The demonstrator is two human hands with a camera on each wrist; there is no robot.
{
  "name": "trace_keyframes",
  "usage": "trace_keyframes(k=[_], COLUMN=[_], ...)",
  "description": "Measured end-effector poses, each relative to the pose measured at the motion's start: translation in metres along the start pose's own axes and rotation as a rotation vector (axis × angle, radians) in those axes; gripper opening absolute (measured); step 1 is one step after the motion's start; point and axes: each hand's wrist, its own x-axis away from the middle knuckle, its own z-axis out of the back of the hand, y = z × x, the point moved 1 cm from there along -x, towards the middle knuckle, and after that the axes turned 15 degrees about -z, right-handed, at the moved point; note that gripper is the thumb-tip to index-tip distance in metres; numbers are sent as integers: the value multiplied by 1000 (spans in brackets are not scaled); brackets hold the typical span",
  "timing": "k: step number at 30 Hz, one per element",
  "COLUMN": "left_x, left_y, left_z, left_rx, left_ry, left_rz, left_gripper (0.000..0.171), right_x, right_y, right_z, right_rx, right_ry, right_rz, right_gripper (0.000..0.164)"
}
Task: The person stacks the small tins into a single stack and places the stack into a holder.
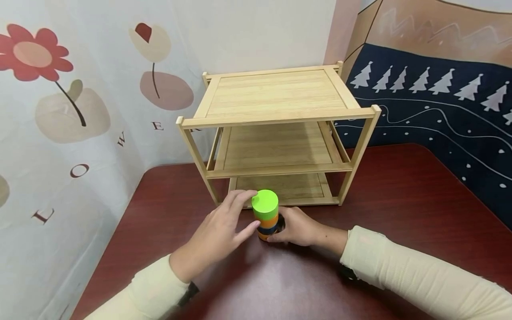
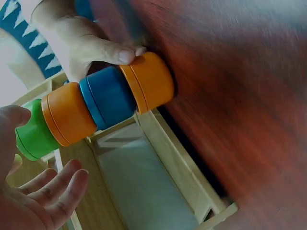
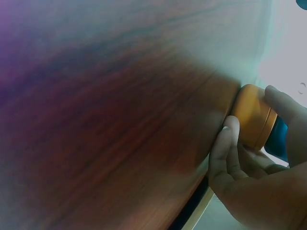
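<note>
Four small round canisters stand stacked on the table before the rack: a green canister (image 1: 265, 204) on top, then an orange canister (image 2: 71, 114), a blue canister (image 2: 108, 97) and a second orange canister (image 2: 153, 82) at the bottom. My right hand (image 1: 301, 226) grips the bottom orange canister low down, thumb on the near side. Beside the top of the stack is my left hand (image 1: 220, 226), thumb and fingers spread apart around the green canister's side without a grip. The right wrist view shows the bottom orange canister and part of the blue one.
A wooden rack (image 1: 280, 116) with three shelves stands right behind the stack. The reddish-brown table (image 1: 400, 186) reaches to a printed wall cloth on the left (image 1: 120, 80) and a dark one with white trees (image 1: 432, 111) on the right.
</note>
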Motion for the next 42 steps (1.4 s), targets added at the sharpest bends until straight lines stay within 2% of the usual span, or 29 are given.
trace_keyframes(k=[4, 9, 13, 18, 22, 29, 33, 42], left_x=[-5, -8, -11, -13, -15, -19, -25, -33], left_y=[1, 4, 6, 6, 8, 11, 12, 14], left_z=[3, 4, 3, 4, 7, 16, 24, 40], left_rx=[-60, -70, -86, -100, -98, -99, -85, -103], left_ry=[-46, -100, -113, -91, -72, -41, -15, 41], left_rz=[-52, -64, -86, -126, -126, -130, -137, -174], left_gripper=[61, 55, 52, 51, 52, 53, 55, 58], right_x=[1, 2, 4, 8, 11, 17, 19, 25], right_y=[1, 2, 2, 1, -1, -8, -14, -24], right_z=[0, -1, -1, 1, 4, 12, 18, 28], right_rx=[-4, 5, -7, -14, -41, 28, 56, 37], right_ry=[-8, -7, -12, -18, -18, 75, 120, 148], right_rz=[2, 6, 1, 10, 22, 103, 116, 124], right_gripper=[47, 44, 41, 43, 45, 46, 46, 49])
